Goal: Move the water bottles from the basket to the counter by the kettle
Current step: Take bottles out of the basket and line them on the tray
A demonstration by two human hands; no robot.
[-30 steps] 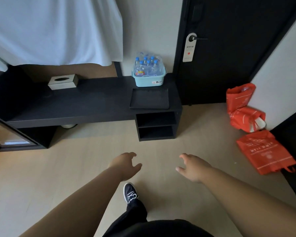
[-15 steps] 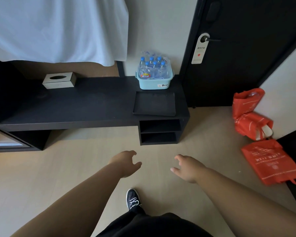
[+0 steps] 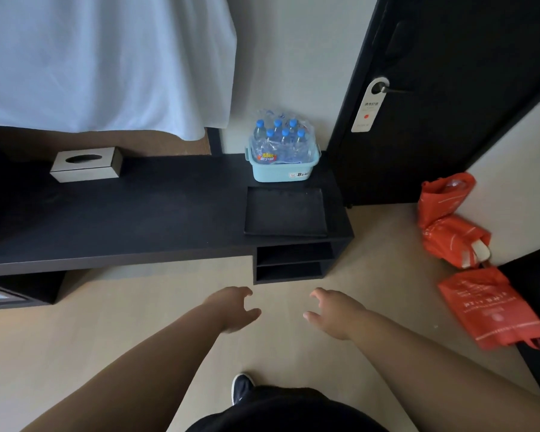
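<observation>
A light blue basket (image 3: 283, 171) stands at the far right end of a low black counter (image 3: 144, 213), against the wall. Several clear water bottles with blue caps (image 3: 280, 141), wrapped in plastic film, stand upright in it. My left hand (image 3: 231, 308) and my right hand (image 3: 335, 311) are stretched out over the floor, well short of the counter, fingers loosely spread and holding nothing. No kettle is in view.
A black tray (image 3: 286, 212) lies on the counter in front of the basket, above two open shelves (image 3: 293, 263). A silver tissue box (image 3: 86, 163) sits at the counter's left. A black door (image 3: 449, 88) with a hanger tag and orange bags (image 3: 468, 260) are at the right.
The view has come closer to the counter and basket, which now look larger and lower in the frame. Both hands stay out in front, empty.
</observation>
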